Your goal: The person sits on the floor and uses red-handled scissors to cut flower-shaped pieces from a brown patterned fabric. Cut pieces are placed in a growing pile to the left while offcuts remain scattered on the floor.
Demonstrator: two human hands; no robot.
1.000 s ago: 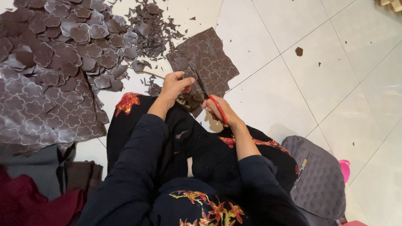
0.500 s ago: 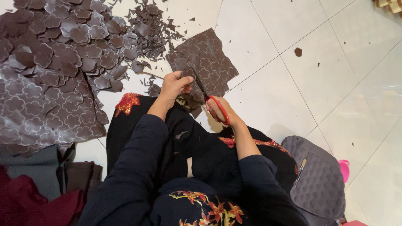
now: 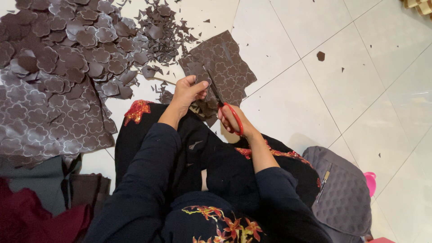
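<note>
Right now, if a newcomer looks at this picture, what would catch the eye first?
First, the two hands in the middle: the left hand holds a brown patterned sheet, while the right hand cuts it with red-handled scissors. Next, the big pile of brown flower-shaped cutouts at the upper left, lying on the white tiled floor. A grey quilted bag sits at the lower right.

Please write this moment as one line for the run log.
left hand: holds brown patterned sheet | right hand: works red-handled scissors on sheet | cut flower shapes: piled on floor
</note>
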